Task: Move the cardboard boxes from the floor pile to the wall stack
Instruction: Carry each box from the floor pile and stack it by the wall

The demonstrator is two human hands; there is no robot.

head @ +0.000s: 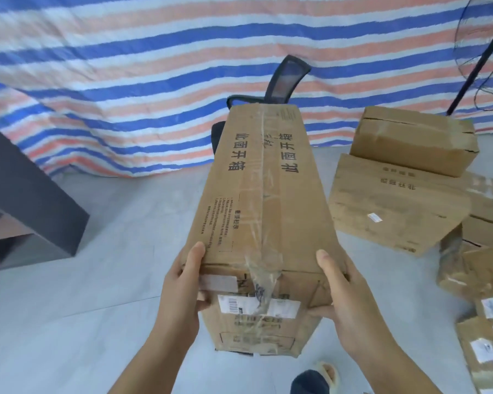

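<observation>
The long box [264,200] is up off the floor, near end clamped between the left hand [182,291] and right hand [343,294], fingers curled round its corners. Stiff cardboard, slick loose tape, probably front-heavy, so a grip further forward looks wiser, with the pile [404,180] just right.

Forearms bare, no sleeves; left hand [180,291], right hand [350,302] ungloved; pale open-toe slipper [329,372], dark trouser leg [308,382].

I hold a long cardboard box [264,200] off the grey floor [97,280], my left hand [180,291] and right hand [345,297] gripping its near end, thumbs on top. More boxes [404,177] lie piled to my right. A black chair [285,81] stands behind, before a striped tarp [125,66].
</observation>
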